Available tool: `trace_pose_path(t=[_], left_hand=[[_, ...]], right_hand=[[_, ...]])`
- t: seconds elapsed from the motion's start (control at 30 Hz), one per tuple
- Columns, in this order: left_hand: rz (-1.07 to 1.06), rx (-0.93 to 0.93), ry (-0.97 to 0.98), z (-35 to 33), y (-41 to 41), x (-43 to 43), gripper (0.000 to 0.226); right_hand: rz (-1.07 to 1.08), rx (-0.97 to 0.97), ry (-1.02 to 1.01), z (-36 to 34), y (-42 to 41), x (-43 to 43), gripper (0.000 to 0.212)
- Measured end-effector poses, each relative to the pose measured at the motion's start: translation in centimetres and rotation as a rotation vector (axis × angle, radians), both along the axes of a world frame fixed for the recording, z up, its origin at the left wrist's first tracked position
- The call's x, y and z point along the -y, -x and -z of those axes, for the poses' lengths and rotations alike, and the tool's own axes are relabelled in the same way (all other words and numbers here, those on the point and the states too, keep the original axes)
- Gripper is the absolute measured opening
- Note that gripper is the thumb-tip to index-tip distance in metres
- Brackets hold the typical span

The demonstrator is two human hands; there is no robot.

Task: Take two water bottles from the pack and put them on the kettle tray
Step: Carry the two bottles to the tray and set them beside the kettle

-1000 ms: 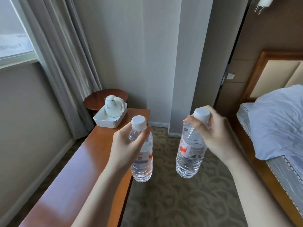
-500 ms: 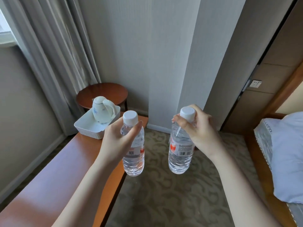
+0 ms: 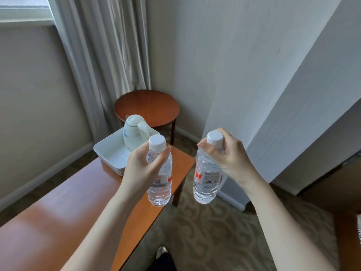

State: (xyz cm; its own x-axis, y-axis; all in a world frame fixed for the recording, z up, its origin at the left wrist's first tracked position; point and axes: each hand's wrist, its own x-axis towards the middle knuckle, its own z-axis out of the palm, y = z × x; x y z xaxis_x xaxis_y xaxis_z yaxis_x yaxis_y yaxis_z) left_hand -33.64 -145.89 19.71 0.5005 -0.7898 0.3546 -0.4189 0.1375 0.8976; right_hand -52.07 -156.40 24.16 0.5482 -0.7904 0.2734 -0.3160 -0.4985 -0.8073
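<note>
My left hand (image 3: 141,169) grips the neck of a clear water bottle (image 3: 161,188) with a white cap, held upright above the near end of the wooden table. My right hand (image 3: 229,159) holds a second water bottle (image 3: 207,180) by its neck over the carpet, to the right of the table. Beyond my left hand sits the white kettle tray (image 3: 109,151) at the far end of the table, with a white kettle (image 3: 134,132) standing in it. Both bottles hang short of the tray. The pack is out of sight.
The long wooden table (image 3: 68,218) runs from lower left to the tray. A round side table (image 3: 148,106) stands behind it by the curtain (image 3: 101,45). A wall column (image 3: 273,94) rises on the right. Patterned carpet (image 3: 214,237) covers the floor.
The view has closed in on the tray and kettle, which now look larger and nearer. The bed has dropped out of sight on the right. Both hands keep their grip on the bottles.
</note>
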Motion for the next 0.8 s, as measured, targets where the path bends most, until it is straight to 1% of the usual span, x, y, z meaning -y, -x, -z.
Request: trace_pose_path(t=[0.1, 0.3, 0.43, 0.47, 0.57, 0.63, 0.73, 0.8], left_hand=[[-0.056, -0.016, -0.032, 2.1, -2.6, 3.4, 0.004], [-0.151, -0.097, -0.135, 5.9, -6.1, 7.5, 0.018], [-0.277, -0.041, -0.261, 8.4, -8.0, 9.0, 0.020], [-0.300, -0.025, -0.289, 9.0, -8.4, 9.2, 0.020], [-0.362, -0.017, -0.361, 11.0, -9.0, 9.6, 0.021], [-0.384, -0.071, -0.406, 12.2, -9.3, 9.8, 0.022], [-0.398, -0.189, -0.490, 13.9, -9.1, 10.1, 0.024], [-0.439, -0.263, -0.529, 14.8, -8.7, 10.5, 0.026]], right_hand=[[-0.056, -0.011, -0.046, 2.2, -3.2, 4.3, 0.040], [-0.204, -0.153, -0.113, 5.8, -8.6, 10.6, 0.044], [-0.282, -0.248, -0.136, 8.2, -11.9, 13.6, 0.052], [-0.291, -0.269, -0.134, 8.9, -12.6, 14.3, 0.051], [-0.317, -0.342, -0.097, 11.3, -14.5, 15.9, 0.040], [-0.374, -0.380, -0.056, 12.9, -15.7, 17.0, 0.039], [-0.498, -0.438, -0.028, 15.0, -17.2, 18.7, 0.045], [-0.576, -0.469, -0.019, 16.3, -18.1, 19.7, 0.042]])
